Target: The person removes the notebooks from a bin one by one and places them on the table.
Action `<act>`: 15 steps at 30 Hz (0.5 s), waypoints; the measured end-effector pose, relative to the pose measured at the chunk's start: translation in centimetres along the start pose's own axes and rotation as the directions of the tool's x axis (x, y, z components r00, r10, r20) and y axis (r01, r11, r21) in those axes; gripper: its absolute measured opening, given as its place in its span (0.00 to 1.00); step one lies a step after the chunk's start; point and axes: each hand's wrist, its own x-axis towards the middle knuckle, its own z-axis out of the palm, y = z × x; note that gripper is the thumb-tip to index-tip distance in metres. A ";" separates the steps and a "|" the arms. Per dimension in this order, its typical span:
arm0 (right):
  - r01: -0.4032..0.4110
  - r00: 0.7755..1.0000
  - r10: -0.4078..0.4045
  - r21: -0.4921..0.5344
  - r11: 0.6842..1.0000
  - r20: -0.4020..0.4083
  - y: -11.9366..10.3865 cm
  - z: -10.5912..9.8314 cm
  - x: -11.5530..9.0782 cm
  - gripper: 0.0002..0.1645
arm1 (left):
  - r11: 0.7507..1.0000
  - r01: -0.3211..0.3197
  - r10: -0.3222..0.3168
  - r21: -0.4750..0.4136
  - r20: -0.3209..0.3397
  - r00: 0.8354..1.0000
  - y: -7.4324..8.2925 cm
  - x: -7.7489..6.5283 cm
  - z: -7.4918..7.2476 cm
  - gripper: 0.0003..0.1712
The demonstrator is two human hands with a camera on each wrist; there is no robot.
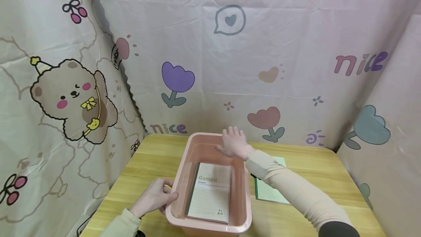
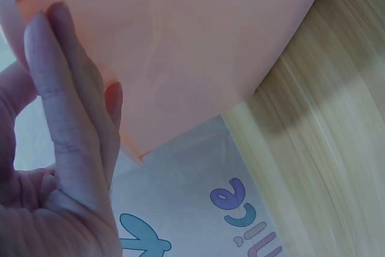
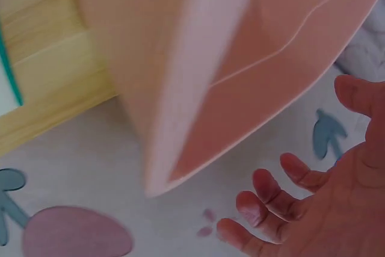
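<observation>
A pink plastic bin (image 1: 248, 209) stands on the wooden table in the head view. Inside it lies a pale notebook (image 1: 210, 196) with "Gambit" printed on its cover. My left hand (image 1: 154, 195) grips the bin's near left rim, thumb over the edge. In the left wrist view the fingers (image 2: 66, 100) lie along the bin's outer wall (image 2: 180, 46). Over the far right part of the bin, my right hand (image 1: 234, 143) is held with fingers spread. The right wrist view shows nothing in its fingers (image 3: 264, 215), beside the bin's rim (image 3: 180, 106).
A green-edged notebook (image 1: 271, 192) lies on the table (image 1: 315, 178) right of the bin, partly covered by my right sleeve (image 1: 296, 185). A small black thing (image 1: 254, 176) shows beside it. Printed cloth (image 1: 230, 65) hangs behind the table and at both sides.
</observation>
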 end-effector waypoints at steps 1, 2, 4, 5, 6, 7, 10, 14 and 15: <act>0.005 1.000 -0.005 -0.006 1.000 -0.003 -0.6 0.1 0.1 0.43 | 1.000 0.002 -0.002 0.001 0.000 1.000 0.0 0.0 0.0 0.22; 0.008 1.000 -0.008 -0.012 1.000 -0.001 -1.2 0.1 0.2 0.42 | 1.000 0.002 -0.002 0.001 0.000 1.000 0.0 0.0 0.0 0.22; 0.012 1.000 -0.011 -0.031 0.999 0.006 -2.3 0.4 0.5 0.42 | 1.000 0.003 -0.003 0.001 0.000 1.000 0.0 -0.1 0.0 0.22; 0.011 1.000 -0.010 -0.038 0.999 0.007 -2.8 0.6 0.7 0.42 | 1.000 0.002 -0.002 0.000 0.000 1.000 0.0 -0.1 0.0 0.22; 0.009 1.000 -0.008 -0.045 0.999 0.009 -3.4 0.7 0.9 0.42 | 1.000 0.001 -0.001 0.000 0.001 1.000 -0.1 -0.2 0.0 0.21; 0.006 1.000 -0.005 -0.049 0.999 0.017 -3.9 0.9 1.1 0.43 | 1.000 -0.003 0.003 -0.002 0.001 1.000 -0.1 -0.2 0.0 0.21; 0.004 0.999 -0.001 -0.066 0.998 0.043 -5.3 1.9 1.6 0.45 | 1.000 -0.016 0.016 -0.008 0.007 1.000 -0.4 -0.2 0.0 0.20; -0.009 0.997 0.013 -0.057 0.998 0.072 -6.6 3.8 2.0 0.46 | 1.000 -0.024 0.024 -0.010 0.012 1.000 -0.7 -0.2 0.1 0.20; -0.016 0.997 0.020 -0.055 0.998 0.077 -6.9 4.2 2.0 0.45 | 1.000 -0.020 0.020 -0.009 0.012 1.000 -0.7 -0.2 0.1 0.20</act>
